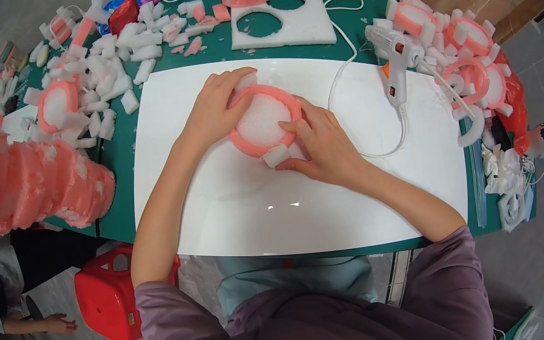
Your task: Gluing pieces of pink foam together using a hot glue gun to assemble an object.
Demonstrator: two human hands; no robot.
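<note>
A round foam piece (262,122) with a pink rim and a white centre is held over the white sheet (221,212). My left hand (220,105) grips its upper left side, with the fingers over a white foam block at the rim. My right hand (324,142) closes on the right side; its thumb is beside another small white foam block (277,155) on the lower rim. Right of the hands, a white glue gun (398,60) rests on the sheet, its cord curving back toward the table's far side.
Stacked pink foam rings (26,177) stand at the left edge. Loose white foam blocks (143,40) lie behind. A foam board with round holes (311,21) is at the back, finished-looking foam pieces (470,36) at the right. A red stool (108,293) and another person's hand (59,324) are lower left.
</note>
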